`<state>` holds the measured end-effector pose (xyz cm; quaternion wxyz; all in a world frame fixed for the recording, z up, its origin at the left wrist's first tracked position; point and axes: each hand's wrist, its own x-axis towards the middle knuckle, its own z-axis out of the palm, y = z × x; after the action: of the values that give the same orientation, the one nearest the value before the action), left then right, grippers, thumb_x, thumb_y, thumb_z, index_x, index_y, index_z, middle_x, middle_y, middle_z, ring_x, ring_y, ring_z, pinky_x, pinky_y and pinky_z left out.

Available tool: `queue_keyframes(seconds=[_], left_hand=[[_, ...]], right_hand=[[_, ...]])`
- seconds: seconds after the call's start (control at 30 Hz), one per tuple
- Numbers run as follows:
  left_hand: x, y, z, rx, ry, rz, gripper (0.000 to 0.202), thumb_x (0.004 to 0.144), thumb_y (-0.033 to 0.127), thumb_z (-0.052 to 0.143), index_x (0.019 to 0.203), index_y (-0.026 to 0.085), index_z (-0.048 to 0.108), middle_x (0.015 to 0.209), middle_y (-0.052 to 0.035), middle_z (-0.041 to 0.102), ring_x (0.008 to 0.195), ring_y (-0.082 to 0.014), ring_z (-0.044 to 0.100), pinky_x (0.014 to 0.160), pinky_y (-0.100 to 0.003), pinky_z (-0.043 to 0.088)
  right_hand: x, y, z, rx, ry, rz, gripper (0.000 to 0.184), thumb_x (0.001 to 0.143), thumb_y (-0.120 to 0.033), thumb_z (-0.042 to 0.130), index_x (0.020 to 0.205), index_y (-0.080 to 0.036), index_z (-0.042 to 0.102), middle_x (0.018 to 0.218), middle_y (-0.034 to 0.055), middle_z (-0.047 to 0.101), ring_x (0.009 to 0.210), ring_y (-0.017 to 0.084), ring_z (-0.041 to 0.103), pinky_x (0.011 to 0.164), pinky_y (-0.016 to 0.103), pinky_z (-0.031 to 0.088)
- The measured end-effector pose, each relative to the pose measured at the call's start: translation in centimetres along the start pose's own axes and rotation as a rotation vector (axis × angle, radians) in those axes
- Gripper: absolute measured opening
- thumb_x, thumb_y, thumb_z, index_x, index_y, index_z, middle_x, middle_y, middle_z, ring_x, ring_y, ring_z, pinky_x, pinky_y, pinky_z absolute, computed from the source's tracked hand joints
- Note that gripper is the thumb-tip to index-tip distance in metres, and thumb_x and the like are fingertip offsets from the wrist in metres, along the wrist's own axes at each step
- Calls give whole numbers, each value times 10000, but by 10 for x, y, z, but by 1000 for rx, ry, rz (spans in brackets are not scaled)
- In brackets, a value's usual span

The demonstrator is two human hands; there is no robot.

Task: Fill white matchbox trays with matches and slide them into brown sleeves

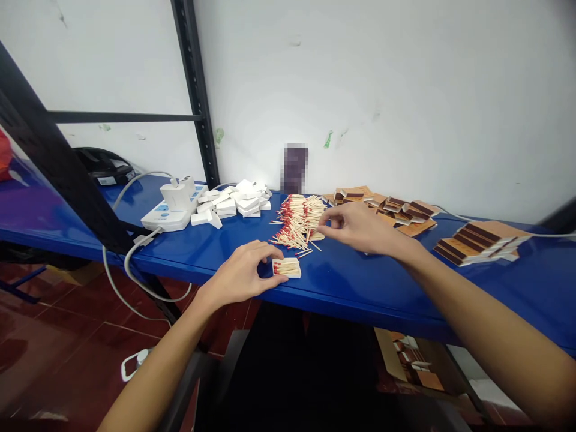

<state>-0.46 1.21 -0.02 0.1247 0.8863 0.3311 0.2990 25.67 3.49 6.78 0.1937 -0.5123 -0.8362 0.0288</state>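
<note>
My left hand (pixel 243 270) grips a small white matchbox tray (pixel 294 273) near the table's front edge, thumb on the near side and fingers on the far side. Red-tipped matches (pixel 283 267) lie in the tray. Behind it spreads a loose pile of matches (pixel 300 219), most heads pointing left. At the pile's right edge is my right hand (pixel 360 227), its thumb and fingers bent together in a pinch. Whatever may be between those fingertips is too small to make out.
White inner trays (pixel 240 201) are heaped at the back left, beside a power strip (pixel 168 213). Brown matchbox sleeves (pixel 396 210) lie behind my right hand, and stacked sleeves (pixel 481 240) stand farther right. A black shelf post (pixel 67 144) rises at left. An open carton (pixel 389 354) sits below the blue tabletop (pixel 360 285).
</note>
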Motion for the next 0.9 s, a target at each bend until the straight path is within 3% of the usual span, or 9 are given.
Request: queue_keyframes(seconds=[0.2,0.37,0.53,0.67,0.77,0.9], left_hand=[[-1,2,-1,13,-28,25,245,859,397,682,1023,217,652,1005,-20,696,881,-187,605,819,-336,467],[0,2,-1,16,-24,43,238,849,380,694,1016,216,651,1024,-27,699,913,-196,611,839,-341,472],[0,2,-2,20,-23,44,233,855,388,682,1013,216,667,1008,-34,702,884,-193,611,812,-337,481],[0,2,-2,22,-23,50,237,853,387,686,1015,215,665,1013,-33,703,893,-194,609,817,-338,479],[0,3,-3,27,-27,40,228,851,377,691,1010,217,661,1009,-23,704,887,-188,606,823,-337,474],[0,3,-3,25,-30,33,217,848,372,694,1003,224,664,995,-16,705,890,-189,613,819,-331,475]], right_hand=[[-7,17,17,-48,-163,23,213,860,-313,563,798,-174,711,675,27,661,592,146,555,594,273,366],[-7,19,33,-60,-173,-4,169,858,-275,555,800,-187,686,758,30,674,665,154,572,617,269,366],[-11,23,32,-80,-197,9,143,820,-211,559,700,-194,635,710,14,650,652,152,557,602,266,344],[-14,20,29,-67,-234,-5,132,859,-238,548,767,-202,636,711,4,645,627,140,538,578,260,319],[-9,21,29,-53,-195,-75,135,896,-263,537,872,-205,656,712,2,643,636,139,537,598,261,327],[3,28,32,-152,-38,-135,194,916,-229,513,1033,-208,666,849,39,672,736,161,568,630,271,334]])
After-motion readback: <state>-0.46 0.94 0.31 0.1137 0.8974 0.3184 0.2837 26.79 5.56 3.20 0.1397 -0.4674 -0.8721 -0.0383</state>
